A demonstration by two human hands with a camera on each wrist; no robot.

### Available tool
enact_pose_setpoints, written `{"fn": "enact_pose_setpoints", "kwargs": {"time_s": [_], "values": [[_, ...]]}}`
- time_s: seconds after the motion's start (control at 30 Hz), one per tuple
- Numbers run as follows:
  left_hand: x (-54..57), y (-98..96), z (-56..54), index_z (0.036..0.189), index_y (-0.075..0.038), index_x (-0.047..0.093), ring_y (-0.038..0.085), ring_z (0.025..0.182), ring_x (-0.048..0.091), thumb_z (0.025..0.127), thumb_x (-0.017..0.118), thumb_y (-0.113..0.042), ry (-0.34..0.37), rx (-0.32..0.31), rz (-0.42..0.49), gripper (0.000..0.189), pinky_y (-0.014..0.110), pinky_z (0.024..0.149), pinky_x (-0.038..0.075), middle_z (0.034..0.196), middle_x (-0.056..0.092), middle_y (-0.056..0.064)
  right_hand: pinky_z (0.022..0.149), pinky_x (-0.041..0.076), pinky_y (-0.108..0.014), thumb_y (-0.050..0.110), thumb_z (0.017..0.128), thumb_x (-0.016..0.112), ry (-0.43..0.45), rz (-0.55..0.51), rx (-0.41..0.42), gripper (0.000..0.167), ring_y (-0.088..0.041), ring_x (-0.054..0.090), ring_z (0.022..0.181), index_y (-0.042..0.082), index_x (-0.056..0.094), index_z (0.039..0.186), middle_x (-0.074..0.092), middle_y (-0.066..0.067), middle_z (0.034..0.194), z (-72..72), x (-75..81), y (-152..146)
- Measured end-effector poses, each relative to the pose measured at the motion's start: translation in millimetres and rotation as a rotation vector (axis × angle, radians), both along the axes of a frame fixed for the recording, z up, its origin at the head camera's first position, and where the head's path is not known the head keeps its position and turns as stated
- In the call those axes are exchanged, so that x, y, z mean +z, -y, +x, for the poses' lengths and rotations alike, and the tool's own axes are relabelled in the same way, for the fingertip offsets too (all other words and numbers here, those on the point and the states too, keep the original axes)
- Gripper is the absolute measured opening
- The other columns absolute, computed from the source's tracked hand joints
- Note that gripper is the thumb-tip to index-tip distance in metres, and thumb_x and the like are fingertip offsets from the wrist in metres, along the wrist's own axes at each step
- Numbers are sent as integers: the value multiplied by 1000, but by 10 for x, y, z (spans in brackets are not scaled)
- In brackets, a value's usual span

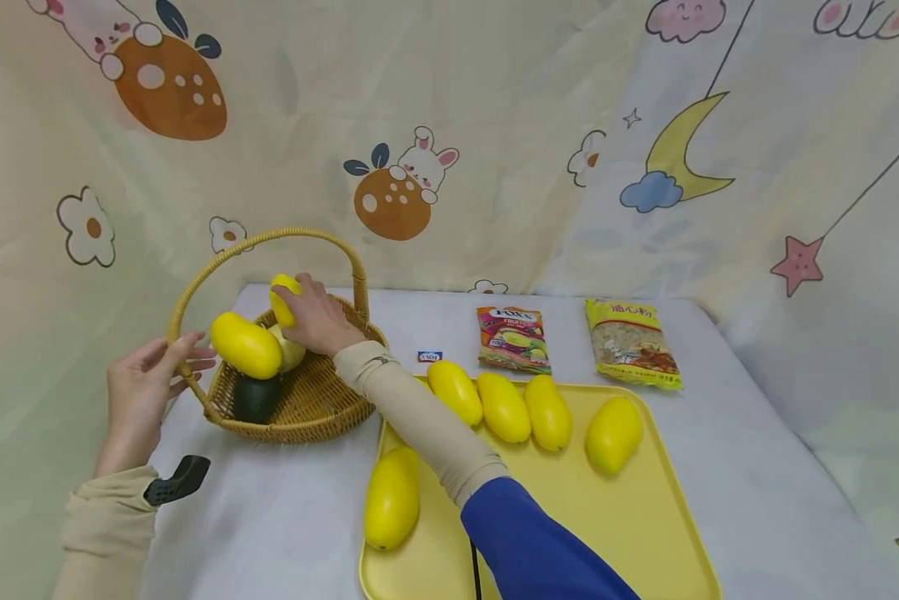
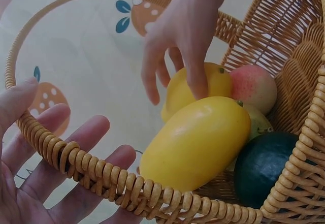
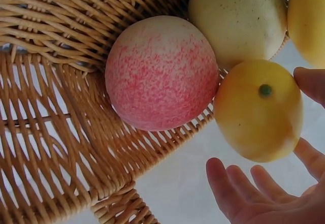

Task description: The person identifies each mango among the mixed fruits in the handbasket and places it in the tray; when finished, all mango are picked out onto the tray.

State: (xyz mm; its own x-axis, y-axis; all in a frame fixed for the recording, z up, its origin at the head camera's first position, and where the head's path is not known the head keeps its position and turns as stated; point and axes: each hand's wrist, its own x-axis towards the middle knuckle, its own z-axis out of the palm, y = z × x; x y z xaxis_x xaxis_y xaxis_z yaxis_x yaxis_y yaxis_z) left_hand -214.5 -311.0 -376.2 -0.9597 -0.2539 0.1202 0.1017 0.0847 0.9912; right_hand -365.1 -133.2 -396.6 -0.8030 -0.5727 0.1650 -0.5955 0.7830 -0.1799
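Note:
At the left stands a wicker basket (image 1: 322, 421) with a tall arched handle. My left hand (image 1: 140, 390) is at the handle's lower left, its fingers fairly straight behind the woven cane, thumb across it. Over the basket, my right hand (image 1: 322, 321) pinches a yellow mango (image 3: 259, 115) between thumb and forefinger; its other fingers spread loosely away. Another mango (image 2: 198, 142) leans on the near side of the basket. A pink-and-cream peach (image 3: 162, 74), a pale green fruit (image 3: 238, 21) and a dark green, avocado-like fruit (image 2: 266, 168) lie inside.
Right of the basket lies a yellow tray (image 1: 591, 533) bearing several mangoes (image 1: 504, 407). Behind it are a candy bag (image 1: 513, 339), a yellow packet (image 1: 632, 343) and a small blue wrapper (image 1: 430, 357). Patterned cloth (image 1: 494, 200) hangs behind the white table.

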Motion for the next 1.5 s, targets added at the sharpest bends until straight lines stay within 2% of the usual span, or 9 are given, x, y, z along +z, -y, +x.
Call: {"fn": "enact_pose_setpoints", "kwargs": {"time_s": [0.13, 0.3, 0.5, 0.7, 0.83, 1.27, 1.37, 1.5], "values": [[-17, -11, 19, 108, -16, 71, 3, 76, 69, 93, 64, -30, -4, 8, -3, 22, 12, 65, 51, 82, 74, -9, 78, 47, -24, 34, 92, 62, 43, 3, 6, 63, -17, 45, 119, 30, 34, 148, 26, -8, 150, 4, -22, 18], [-23, -22, 14, 110, -14, 70, 3, 77, 69, 92, 65, -31, -2, 19, -11, 25, 12, 66, 51, 83, 74, -8, 75, 47, -23, 32, 92, 63, 66, 12, 2, 64, -17, 48, 113, 31, 33, 148, 25, -7, 151, 6, -36, 26], [-13, -32, 3, 116, -10, 68, 2, 76, 69, 92, 65, -35, 21, 54, -77, 35, 12, 66, 51, 82, 73, -11, 81, 48, -26, 32, 91, 65, 45, -9, 25, 60, -18, 48, 116, 31, 39, 145, 30, -6, 148, 5, -43, -2], [-12, -39, 5, 121, -6, 65, 1, 76, 69, 93, 63, -36, 21, 49, -119, 41, 11, 65, 51, 82, 73, -14, 87, 48, -28, 34, 89, 67, 36, -37, 31, 61, -18, 48, 118, 30, 42, 144, 32, -4, 149, 51, -49, -70], [-6, -26, 9, 121, -7, 65, -2, 74, 68, 93, 62, -37, 24, 53, -147, 41, 10, 65, 50, 79, 71, -18, 90, 47, -27, 34, 88, 68, 32, -51, 41, 61, -18, 46, 122, 31, 43, 143, 31, -3, 150, 97, -13, -98], [-36, 14, -4, 113, -12, 69, 2, 71, 69, 93, 64, -28, -26, -5, 5, 26, 12, 63, 51, 80, 73, -11, 85, 47, -24, 36, 87, 68, -58, 30, 132, 57, -17, 49, 113, 29, 47, 140, 35, -5, 146, 306, 177, -216], [-32, 15, 5, 114, -12, 69, 1, 72, 69, 93, 64, -30, -16, 8, -12, 28, 12, 63, 51, 80, 73, -11, 83, 47, -24, 35, 87, 68, -79, 18, 157, 56, -18, 50, 110, 27, 49, 139, 37, -7, 144, 359, 217, -288], [-24, -2, 10, 117, -11, 68, 1, 72, 69, 92, 64, -33, 0, 18, -41, 33, 12, 63, 51, 79, 72, -14, 88, 45, -26, 34, 87, 67, -96, 7, 176, 56, -18, 51, 110, 26, 50, 139, 38, -7, 143, 446, 254, -434]]}}
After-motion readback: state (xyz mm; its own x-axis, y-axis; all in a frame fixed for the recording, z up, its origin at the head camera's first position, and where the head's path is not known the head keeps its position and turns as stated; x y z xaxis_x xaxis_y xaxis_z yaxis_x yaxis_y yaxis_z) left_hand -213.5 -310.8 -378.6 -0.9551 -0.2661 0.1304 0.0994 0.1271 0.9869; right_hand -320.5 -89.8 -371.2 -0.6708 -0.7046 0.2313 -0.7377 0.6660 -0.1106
